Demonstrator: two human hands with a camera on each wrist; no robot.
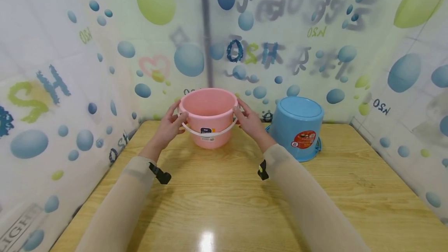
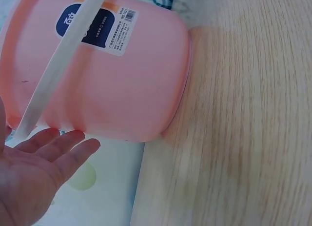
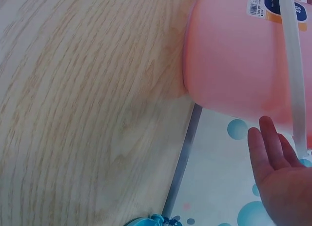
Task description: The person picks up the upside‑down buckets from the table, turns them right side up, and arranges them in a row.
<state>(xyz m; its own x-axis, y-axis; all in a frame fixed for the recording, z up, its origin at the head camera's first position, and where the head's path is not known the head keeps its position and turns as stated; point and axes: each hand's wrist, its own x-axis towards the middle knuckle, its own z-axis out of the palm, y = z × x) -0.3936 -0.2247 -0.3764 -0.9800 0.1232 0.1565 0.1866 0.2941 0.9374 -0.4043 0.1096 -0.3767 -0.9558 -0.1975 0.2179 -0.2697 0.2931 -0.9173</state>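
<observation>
A pink bucket (image 1: 210,123) stands upright at the far side of the table, its mouth facing up. Its white handle (image 1: 209,135) hangs down across the front, over a dark-and-white label (image 2: 100,28). My left hand (image 1: 169,125) holds the bucket at the left of its rim, thumb toward the front and the other fingers along the side. On the opposite side my right hand (image 1: 251,121) holds the rim in the same way. Three fingers of the right hand stretch out by the bucket's wall in the right wrist view.
An upside-down blue bucket (image 1: 296,125) with a red label stands right of the pink one, close to my right forearm. The wooden table (image 1: 210,189) ends at a patterned curtain (image 1: 189,22) behind both buckets. Similar patterned sheets hang on either side.
</observation>
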